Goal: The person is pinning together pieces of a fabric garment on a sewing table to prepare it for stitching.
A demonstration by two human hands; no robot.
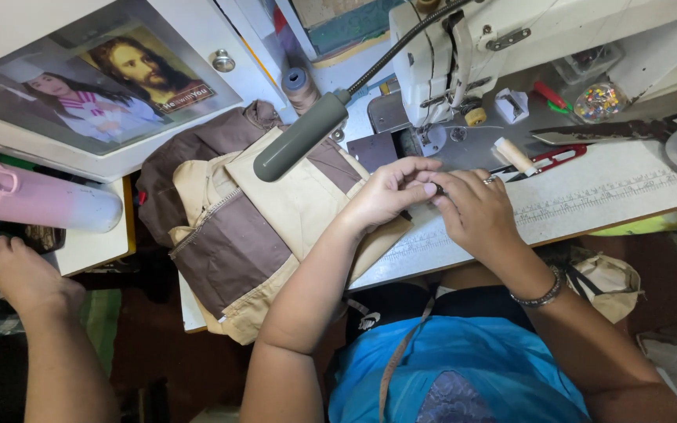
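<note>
My left hand and my right hand meet over the table's front edge, fingertips pinched together on a small dark piece that is too tiny to identify. The left hand rests on the edge of a tan and brown fabric garment that hangs off the table's left side. A ring shows on the right hand and a bracelet on its wrist. Just beyond the hands stands the white sewing machine with its needle area.
A grey gooseneck lamp head hangs over the fabric. Red-handled snips, large scissors, a thread cone and a clear box of pins lie on the table. A pink bottle and another person's foot are at left.
</note>
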